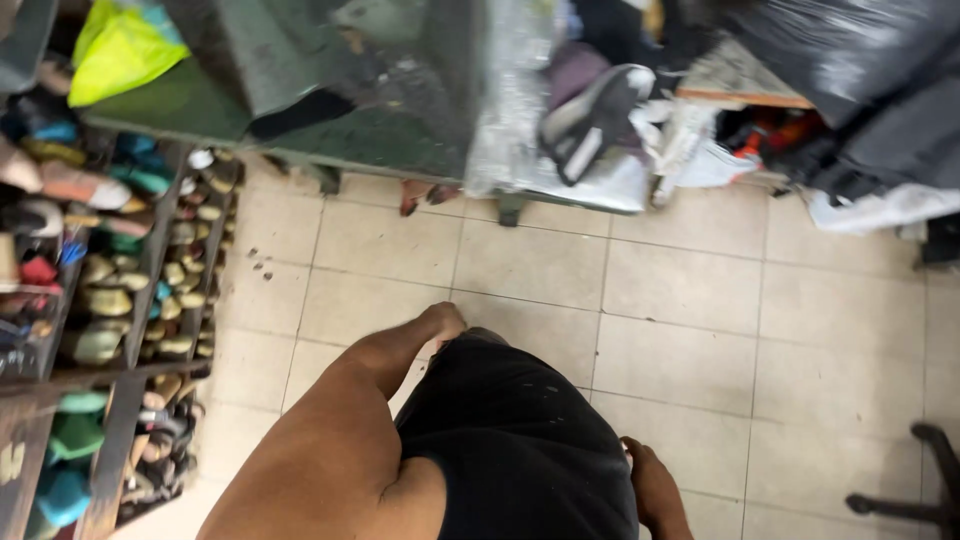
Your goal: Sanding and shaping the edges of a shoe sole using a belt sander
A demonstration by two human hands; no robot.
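Observation:
My left arm reaches down from the lower left. My left hand [445, 320] is curled against the top edge of my black shorts [510, 430] and holds nothing that shows. My right hand [652, 485] hangs loose beside the right edge of the shorts, with nothing in it. Both hands are over a beige tiled floor [690, 300]. The fingers of each hand are partly hidden by the angle.
A metal rack [150, 290] on the left holds several shoe lasts in tan, green and blue. A green worktable [300, 120] stands ahead with a yellow bag [120, 50], a shoe upper [590, 115] and dark plastic bags [860, 70]. A chair base [915, 500] sits at the lower right.

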